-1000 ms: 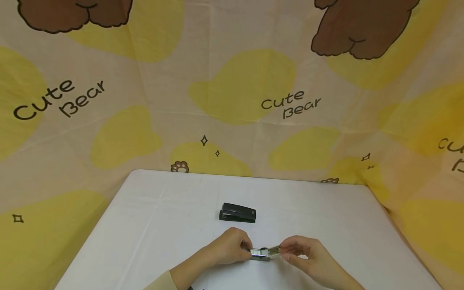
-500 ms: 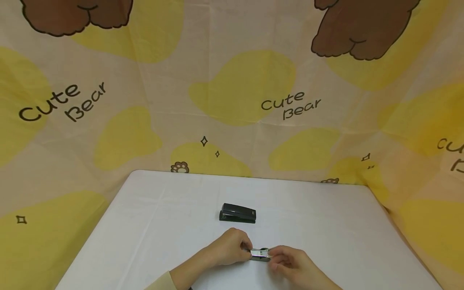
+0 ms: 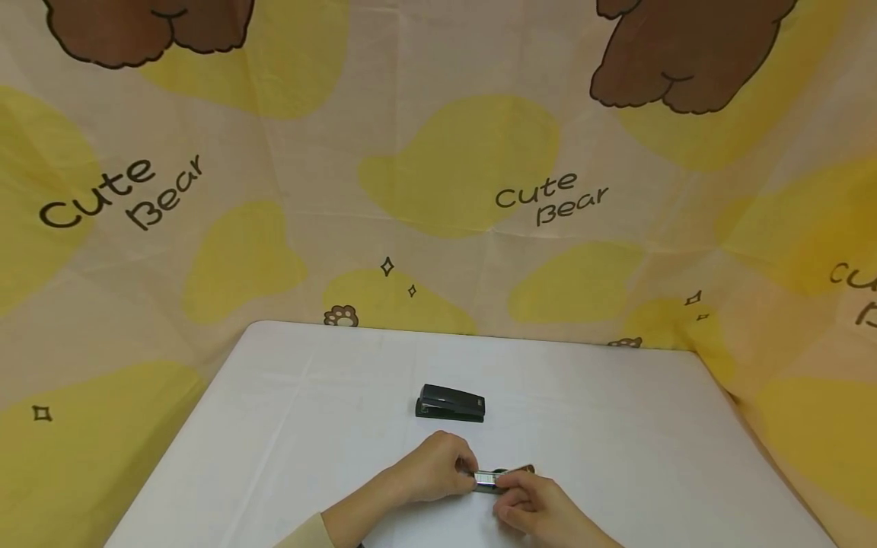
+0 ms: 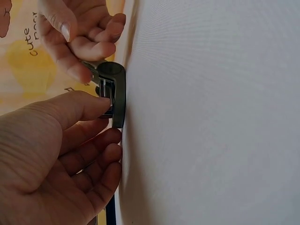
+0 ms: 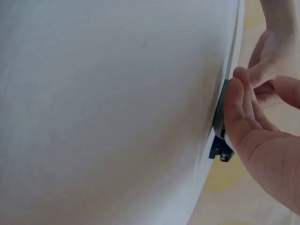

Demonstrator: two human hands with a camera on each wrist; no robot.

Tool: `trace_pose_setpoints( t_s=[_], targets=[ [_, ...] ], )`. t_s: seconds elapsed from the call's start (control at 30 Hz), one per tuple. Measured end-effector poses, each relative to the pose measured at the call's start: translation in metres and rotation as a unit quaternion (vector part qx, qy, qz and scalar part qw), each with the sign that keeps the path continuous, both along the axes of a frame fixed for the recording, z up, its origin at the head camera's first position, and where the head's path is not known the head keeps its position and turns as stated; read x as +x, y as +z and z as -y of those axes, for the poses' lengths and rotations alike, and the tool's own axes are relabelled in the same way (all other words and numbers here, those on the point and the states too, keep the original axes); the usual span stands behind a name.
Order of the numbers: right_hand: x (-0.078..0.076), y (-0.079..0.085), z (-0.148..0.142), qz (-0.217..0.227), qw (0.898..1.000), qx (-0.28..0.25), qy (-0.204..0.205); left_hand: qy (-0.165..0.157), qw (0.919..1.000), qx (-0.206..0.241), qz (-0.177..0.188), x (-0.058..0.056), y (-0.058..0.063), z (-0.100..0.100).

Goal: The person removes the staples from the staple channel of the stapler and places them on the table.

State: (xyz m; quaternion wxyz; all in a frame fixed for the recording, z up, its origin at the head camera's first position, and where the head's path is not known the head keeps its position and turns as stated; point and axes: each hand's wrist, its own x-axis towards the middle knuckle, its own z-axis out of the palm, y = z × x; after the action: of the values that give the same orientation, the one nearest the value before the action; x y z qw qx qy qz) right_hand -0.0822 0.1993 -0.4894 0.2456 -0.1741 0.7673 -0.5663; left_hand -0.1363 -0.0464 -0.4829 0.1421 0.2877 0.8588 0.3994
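Note:
Between my hands, on the white table, lies a small dark-green stapler (image 3: 486, 479), its metal channel bared and a hinged part raised behind my right fingers. My left hand (image 3: 435, 468) pinches its left end; in the left wrist view the thumb presses on the metal channel (image 4: 107, 91). The index finger of my right hand (image 3: 541, 506) touches the channel's right part, with the thumb apart from it. In the right wrist view that hand's fingers are fairly straight and cover much of the small stapler (image 5: 219, 115). A larger black stapler (image 3: 450, 403) rests farther back.
The white table (image 3: 329, 388) reaches back to a hanging cloth (image 3: 438, 175) printed with bears, yellow patches and lettering. This cloth also stands along both sides.
My right hand has let go of the tilted hinged part and moved left and slightly down, its finger now on the metal channel. My left hand keeps its hold in place.

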Motion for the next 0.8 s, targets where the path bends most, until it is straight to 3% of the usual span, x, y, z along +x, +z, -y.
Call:
trace_pose_setpoints(
  t_s=[0.13,0.3,0.5,0.8],
  targets=[
    [0.005,0.004,0.008,0.018,0.999,-0.031,-0.025,-0.001,1.0000,-0.002,0.002,0.000,-0.001,-0.001],
    [0.006,0.005,0.015,0.047,0.997,-0.021,-0.052,0.002,1.0000,-0.001,0.004,-0.001,-0.001,0.000],
    [0.008,0.007,0.021,0.049,0.997,-0.008,-0.058,0.004,1.0000,0.000,0.007,0.000,-0.001,0.001],
    [0.009,0.017,0.027,0.156,0.981,-0.061,-0.096,0.001,1.0000,-0.004,-0.002,0.000,0.000,0.001]
  ],
)
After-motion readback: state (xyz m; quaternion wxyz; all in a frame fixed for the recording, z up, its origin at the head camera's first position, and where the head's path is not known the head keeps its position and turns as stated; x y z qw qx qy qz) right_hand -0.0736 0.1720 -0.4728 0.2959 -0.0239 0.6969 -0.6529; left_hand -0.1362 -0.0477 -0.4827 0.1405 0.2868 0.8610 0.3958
